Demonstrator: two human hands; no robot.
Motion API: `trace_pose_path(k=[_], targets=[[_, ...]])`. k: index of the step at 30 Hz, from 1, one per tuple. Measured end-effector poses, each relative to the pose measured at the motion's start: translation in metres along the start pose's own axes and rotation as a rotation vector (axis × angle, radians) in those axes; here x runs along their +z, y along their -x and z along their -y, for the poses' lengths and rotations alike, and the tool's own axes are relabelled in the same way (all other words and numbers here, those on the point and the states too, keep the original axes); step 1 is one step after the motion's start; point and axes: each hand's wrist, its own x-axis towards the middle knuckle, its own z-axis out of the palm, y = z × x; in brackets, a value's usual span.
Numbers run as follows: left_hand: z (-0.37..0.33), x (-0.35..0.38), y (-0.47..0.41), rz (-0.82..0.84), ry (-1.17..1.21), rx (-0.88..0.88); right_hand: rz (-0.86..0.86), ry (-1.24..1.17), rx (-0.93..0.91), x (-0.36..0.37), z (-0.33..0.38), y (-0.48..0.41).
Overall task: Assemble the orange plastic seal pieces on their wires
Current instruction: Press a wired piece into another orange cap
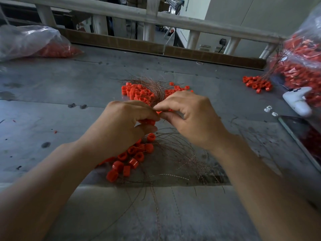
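My left hand (126, 119) grips an orange seal piece (147, 121) between thumb and fingers at the middle of the grey table (52, 84). My right hand (189, 115) meets it fingertip to fingertip, pinching a small orange piece (159, 112) with thin wire at the same spot. Beyond the hands lies a pile of orange seal pieces (137, 92) with a fan of copper wires (152, 86) over it. Below my left hand sits a cluster of orange seals on wires (132, 157), their twisted wires (182, 162) spreading toward the front edge.
A clear bag of orange pieces (34, 42) lies at the back left. A bigger bag of orange parts (302, 54) stands at the right, with a small wired heap (257, 85) before it. A white controller (297, 100) and a dark tablet (302, 136) lie at the right edge.
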Motion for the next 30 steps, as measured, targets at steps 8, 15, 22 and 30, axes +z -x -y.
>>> trace_pose_path(k=[8,15,22,30], targets=[[0.001,-0.002,-0.002,-0.126,0.418,-0.242,-0.100,-0.029,0.174,-0.011,-0.007,0.000],[0.009,-0.006,-0.003,-0.159,0.962,-0.476,-0.197,-0.257,0.293,-0.014,-0.004,0.001],[0.004,-0.005,-0.004,-0.169,0.989,-0.433,-0.103,-0.404,0.298,-0.012,0.004,0.002],[0.000,-0.005,-0.004,-0.149,1.010,-0.409,-0.033,-0.428,0.283,-0.011,0.008,0.002]])
